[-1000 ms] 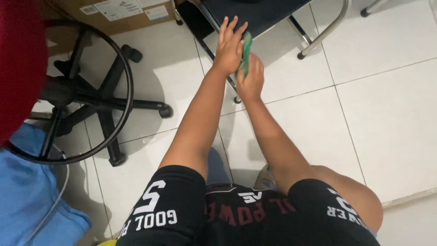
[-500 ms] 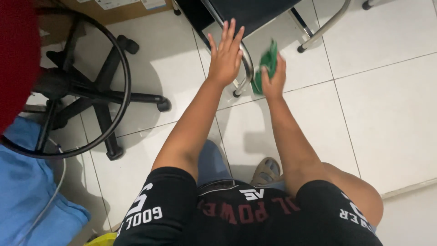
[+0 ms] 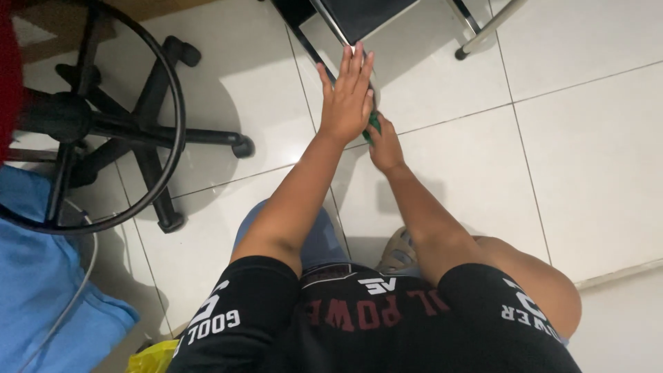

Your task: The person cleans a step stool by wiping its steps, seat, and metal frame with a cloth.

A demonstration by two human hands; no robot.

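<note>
My left hand is stretched out flat, fingers apart, over the lower front of a metal-framed chair with a dark seat. It holds nothing. My right hand sits just below and behind it, closed on a green cloth, of which only a small edge shows. The cloth is pressed near the chair's leg, close to the white tiled floor.
A black office chair base with castors and a round foot ring stands at the left. A blue cloth with a grey cable lies at the lower left. A second chair leg stands at the upper right. A yellow bag peeks in below.
My right hand has moved down and left with the green cloth, tucking under my left hand. The view has shifted towards the floor.
</note>
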